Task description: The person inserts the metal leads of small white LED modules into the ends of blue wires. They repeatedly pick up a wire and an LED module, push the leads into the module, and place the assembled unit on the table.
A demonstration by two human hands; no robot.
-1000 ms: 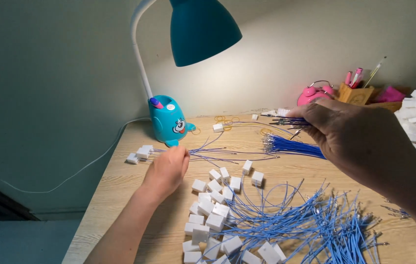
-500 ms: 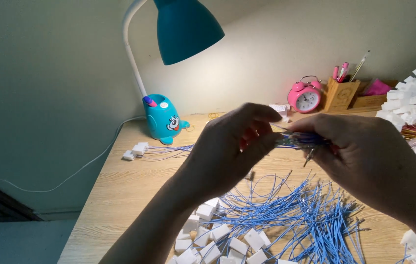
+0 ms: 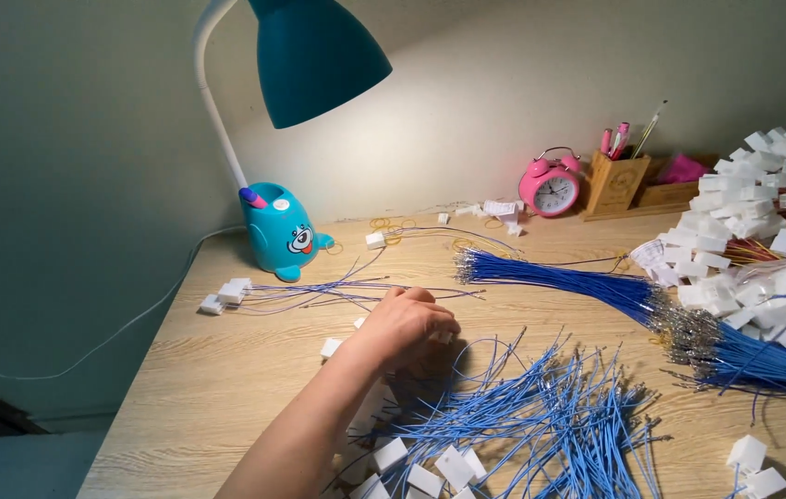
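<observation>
the left hand point(image 3: 404, 325) reaches out over the wooden worktop point(image 3: 208, 388), palm down, its fingers point(image 3: 425, 298) curled in over the small white connectors point(image 3: 330, 347) that lie scattered there; whether the fingers have closed on one cannot be told, since the hand covers them. the right hand is out of view. just beside the hand, toward the near edge, lies a loose heap of blue wires point(image 3: 550, 416), fanned out in many directions, with more white connectors point(image 3: 430, 467) among their near ends. beyond the hand a few finished pieces point(image 3: 226, 294), thin wires ending in white connectors, lie stretched across the worktop. a tidy bundle of blue wires point(image 3: 559, 277) lies to the right of them, its bare metal tips pointing toward a clear bag of connectors point(image 3: 772, 296). a big pile of white connectors point(image 3: 762, 185) rises at the far right. at the back stand a teal desk lamp point(image 3: 305, 65) with a cartoon-faced base point(image 3: 280, 231), a pink alarm clock point(image 3: 550, 189) and a wooden pen holder point(image 3: 619, 180), all well apart from the hand.
</observation>
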